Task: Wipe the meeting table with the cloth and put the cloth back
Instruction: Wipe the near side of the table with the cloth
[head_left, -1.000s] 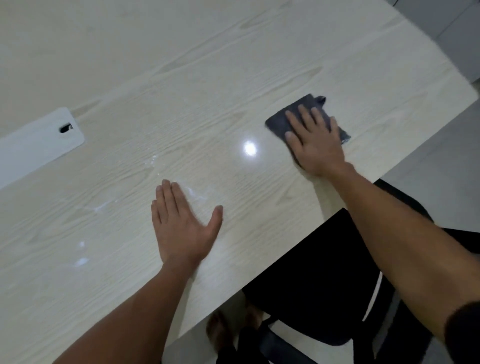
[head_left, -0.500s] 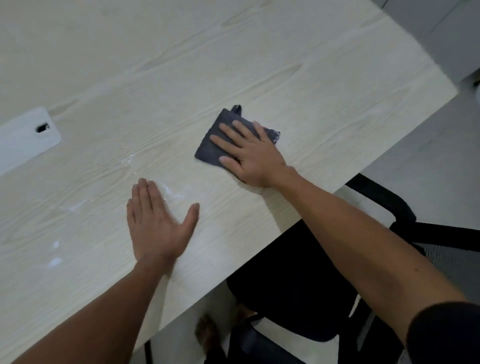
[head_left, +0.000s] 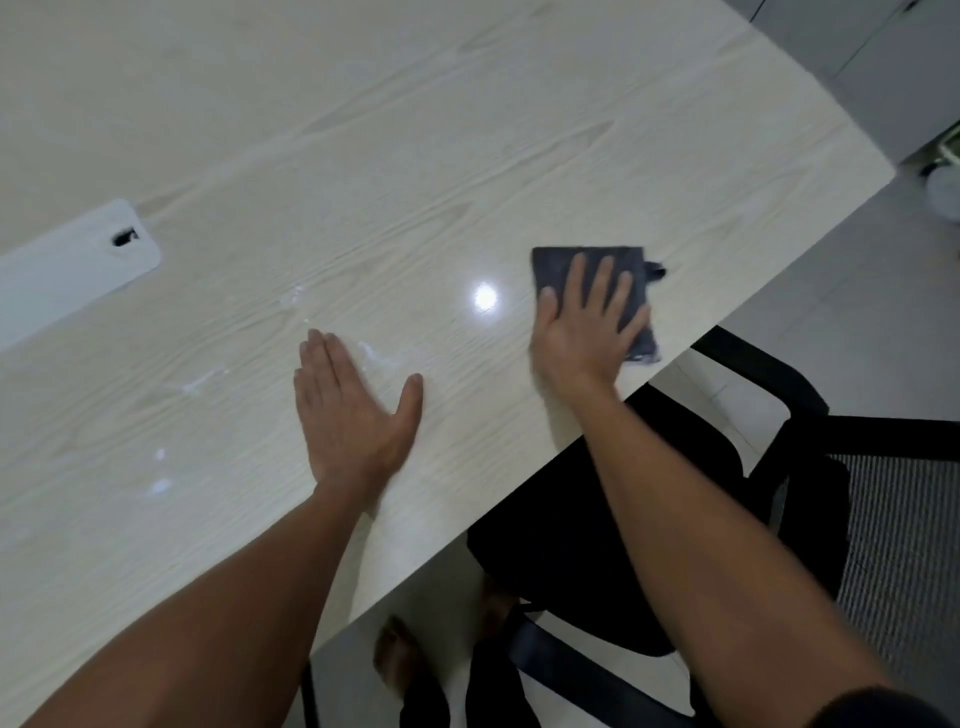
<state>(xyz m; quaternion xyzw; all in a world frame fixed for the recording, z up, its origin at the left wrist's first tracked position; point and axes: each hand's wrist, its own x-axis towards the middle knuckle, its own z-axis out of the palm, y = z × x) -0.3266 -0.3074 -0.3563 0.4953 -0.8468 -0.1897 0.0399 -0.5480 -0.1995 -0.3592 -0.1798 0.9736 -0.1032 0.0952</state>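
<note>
both hands (head_left: 353, 415) (head_left: 582, 332) flat — fingers spread

A black mesh-backed chair (head_left: 779, 467) stands on pale floor tiles (head_left: 857, 312) near grey cabinets (head_left: 883, 78).

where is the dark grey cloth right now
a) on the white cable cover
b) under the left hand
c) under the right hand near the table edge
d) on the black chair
c: the right hand lies flat on the dark grey folded cloth by the pale wooden table's edge.
</note>
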